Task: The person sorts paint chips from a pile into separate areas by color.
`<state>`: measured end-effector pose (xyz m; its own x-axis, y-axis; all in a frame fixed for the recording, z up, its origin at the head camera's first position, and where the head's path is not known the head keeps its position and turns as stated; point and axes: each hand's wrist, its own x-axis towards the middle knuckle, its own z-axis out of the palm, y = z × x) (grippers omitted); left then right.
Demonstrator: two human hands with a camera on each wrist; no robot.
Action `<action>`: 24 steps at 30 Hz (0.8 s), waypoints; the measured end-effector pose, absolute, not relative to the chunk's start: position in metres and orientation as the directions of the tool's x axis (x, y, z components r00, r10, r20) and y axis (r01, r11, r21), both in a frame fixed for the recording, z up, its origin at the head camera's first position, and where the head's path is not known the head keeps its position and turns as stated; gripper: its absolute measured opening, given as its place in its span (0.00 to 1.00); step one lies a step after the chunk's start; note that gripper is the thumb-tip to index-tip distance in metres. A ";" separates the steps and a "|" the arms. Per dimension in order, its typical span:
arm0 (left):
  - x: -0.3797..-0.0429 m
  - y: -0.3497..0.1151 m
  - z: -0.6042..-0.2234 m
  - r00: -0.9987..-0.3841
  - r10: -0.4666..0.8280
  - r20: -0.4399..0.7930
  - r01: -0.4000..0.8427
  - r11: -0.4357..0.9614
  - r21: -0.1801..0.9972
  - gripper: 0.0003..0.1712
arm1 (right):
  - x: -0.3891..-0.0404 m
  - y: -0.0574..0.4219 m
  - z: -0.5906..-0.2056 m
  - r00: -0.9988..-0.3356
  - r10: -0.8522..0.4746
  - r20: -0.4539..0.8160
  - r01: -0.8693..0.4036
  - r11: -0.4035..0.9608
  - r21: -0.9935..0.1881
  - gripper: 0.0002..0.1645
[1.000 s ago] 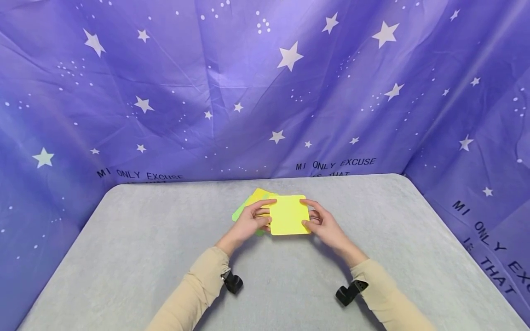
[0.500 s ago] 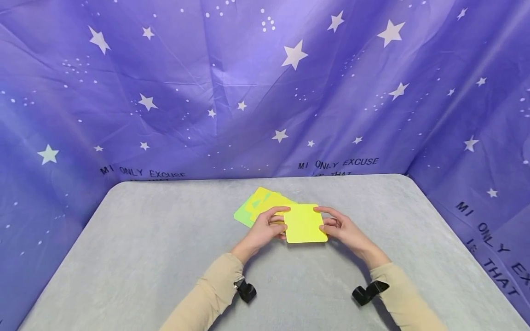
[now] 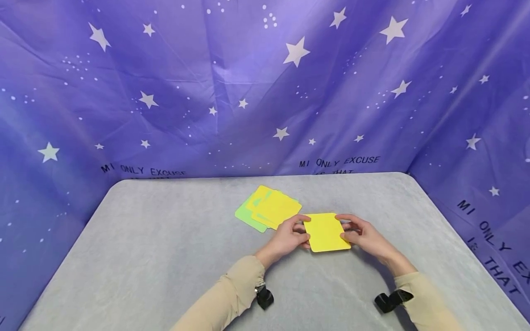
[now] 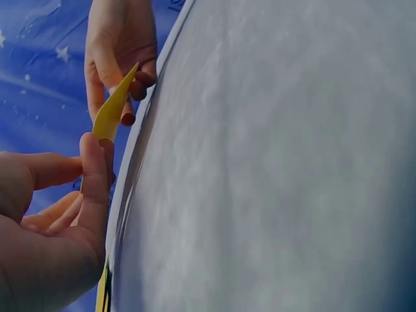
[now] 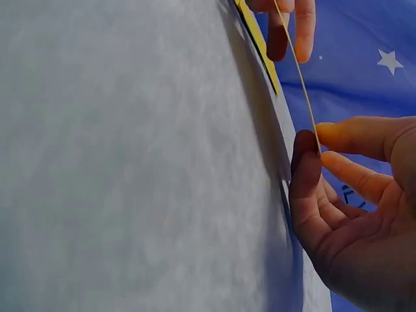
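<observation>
A yellow square card (image 3: 327, 232) with rounded corners is held up between both hands, its flat face toward the head camera. My left hand (image 3: 288, 236) pinches its left edge between thumb and fingers. On the opposite edge my right hand (image 3: 366, 236) pinches it the same way. The right wrist view catches the card (image 5: 303, 84) nearly edge-on, thin and flat. Left of the hands, a loose pile of yellow cards (image 3: 278, 208) and a green card (image 3: 248, 215) lies fanned on the table, close behind the left fingertips.
The grey cloth-covered table (image 3: 165, 257) ends at a purple curtain (image 3: 232, 82) printed with stars and lettering, which also runs down both sides. Black wrist cameras (image 3: 265, 298) sit at both beige sleeves (image 3: 223, 299).
Both hands have carried the yellow card to the right and slightly nearer, away from the pile. More of the fanned cards shows now. The grip on the card stays the same.
</observation>
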<state>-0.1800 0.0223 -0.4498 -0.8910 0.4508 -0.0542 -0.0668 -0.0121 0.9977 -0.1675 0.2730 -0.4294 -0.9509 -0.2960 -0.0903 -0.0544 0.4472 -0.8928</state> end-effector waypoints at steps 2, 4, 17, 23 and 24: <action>-0.179 0.028 -0.448 -0.890 0.452 -0.057 -0.054 0.019 0.998 0.25 | -0.165 0.277 -0.429 -0.958 -0.274 -0.083 -0.059 0.472 -0.880 0.31; -0.178 0.032 -0.449 -0.887 0.458 -0.056 -0.031 0.063 0.998 0.24 | -0.164 0.280 -0.430 -0.960 -0.268 -0.083 -0.063 0.492 -0.868 0.31; -0.163 0.045 -0.448 -0.829 0.551 -0.099 -0.016 0.154 0.988 0.21 | -0.144 0.297 -0.427 -0.944 -0.308 -0.119 -0.067 0.529 -0.846 0.28; -0.161 0.045 -0.446 -0.813 0.572 -0.114 -0.025 0.161 0.987 0.21 | -0.139 0.300 -0.427 -0.928 -0.358 -0.104 -0.098 0.504 -0.858 0.28; -0.161 0.044 -0.447 -0.810 0.574 -0.118 -0.025 0.167 0.986 0.21 | -0.139 0.299 -0.427 -0.926 -0.363 -0.100 -0.107 0.509 -0.854 0.28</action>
